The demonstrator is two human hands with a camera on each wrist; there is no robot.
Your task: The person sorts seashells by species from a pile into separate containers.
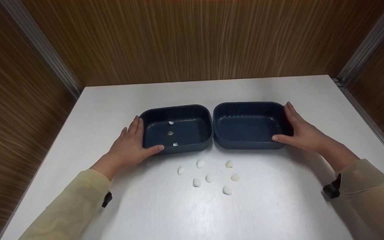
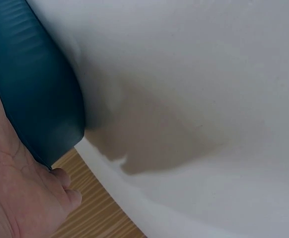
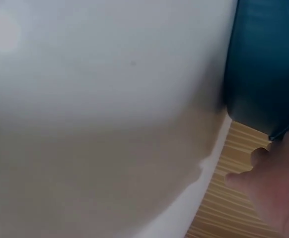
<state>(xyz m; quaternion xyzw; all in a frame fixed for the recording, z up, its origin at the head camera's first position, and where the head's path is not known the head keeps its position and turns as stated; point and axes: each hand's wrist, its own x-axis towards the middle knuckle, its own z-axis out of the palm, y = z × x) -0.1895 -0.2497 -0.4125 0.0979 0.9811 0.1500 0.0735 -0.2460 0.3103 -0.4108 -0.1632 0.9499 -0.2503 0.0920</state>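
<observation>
Two dark blue rectangular containers with rounded corners stand side by side on the table. The left container (image 1: pixel 188 130) has three small shell-like pieces on its floor: a white one (image 1: pixel 171 123), a tan one (image 1: pixel 170 133) and another white one (image 1: pixel 175 144). Nothing lies inside the right container (image 1: pixel 245 128). My left hand (image 1: pixel 130 143) holds the left container's outer end, thumb at the front rim and fingers along the side. At the opposite end, my right hand (image 1: pixel 303 133) grips the right container, its thumb over the front rim. Both wrist views show a container's outer wall beside the palm.
Several small whitish shells (image 1: pixel 209 178) lie scattered on the white table (image 1: pixel 262 206) in front of the containers. A wood-grain panel (image 1: pixel 205 40) rises behind the table, with more panels at both sides.
</observation>
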